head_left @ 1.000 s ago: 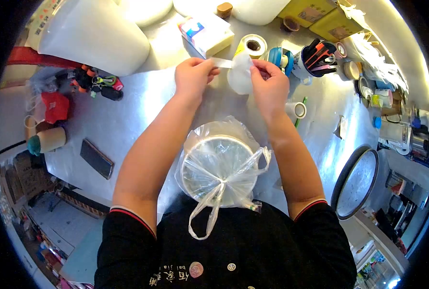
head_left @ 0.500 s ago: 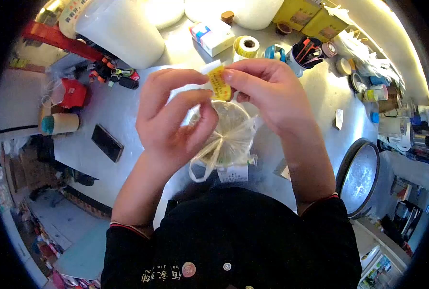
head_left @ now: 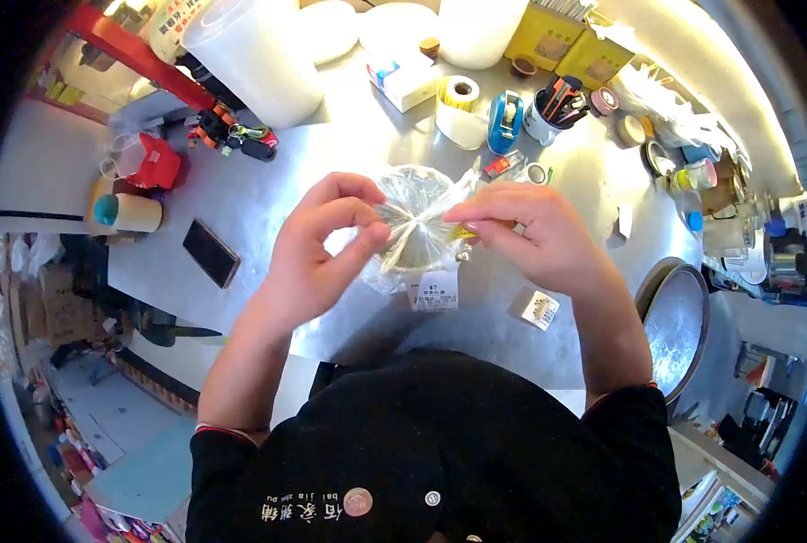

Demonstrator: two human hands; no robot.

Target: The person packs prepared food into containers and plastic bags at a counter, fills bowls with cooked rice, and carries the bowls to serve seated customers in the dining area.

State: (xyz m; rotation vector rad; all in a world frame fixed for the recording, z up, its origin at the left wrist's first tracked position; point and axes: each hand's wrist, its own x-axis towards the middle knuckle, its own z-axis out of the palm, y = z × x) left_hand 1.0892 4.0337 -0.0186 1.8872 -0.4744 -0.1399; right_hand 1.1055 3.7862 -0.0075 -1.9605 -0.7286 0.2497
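Observation:
A round container wrapped in a clear plastic bag (head_left: 417, 222) stands on the metal table in front of me, the bag gathered at the top centre. My left hand (head_left: 326, 244) is at its left edge, fingers curled and thumb close to the forefinger, apparently pinching the plastic. From the right, my right hand (head_left: 534, 231) reaches over the bag. A small yellow label (head_left: 464, 233) is between its thumb and forefinger, partly hidden by the fingers. A white printed receipt (head_left: 432, 290) hangs at the near side of the bag.
A phone (head_left: 211, 252) lies to the left. Farther back are a label roll (head_left: 460, 93), a blue tape dispenser (head_left: 505, 122) and a cup of pens and scissors (head_left: 544, 127). A small white paper (head_left: 540, 309) lies right, near a round metal tray (head_left: 678, 326).
Both hands have come down from above the container to either side of the bag's gathered top and moved apart. The yellow label has left the left hand's fingers and stays in the right.

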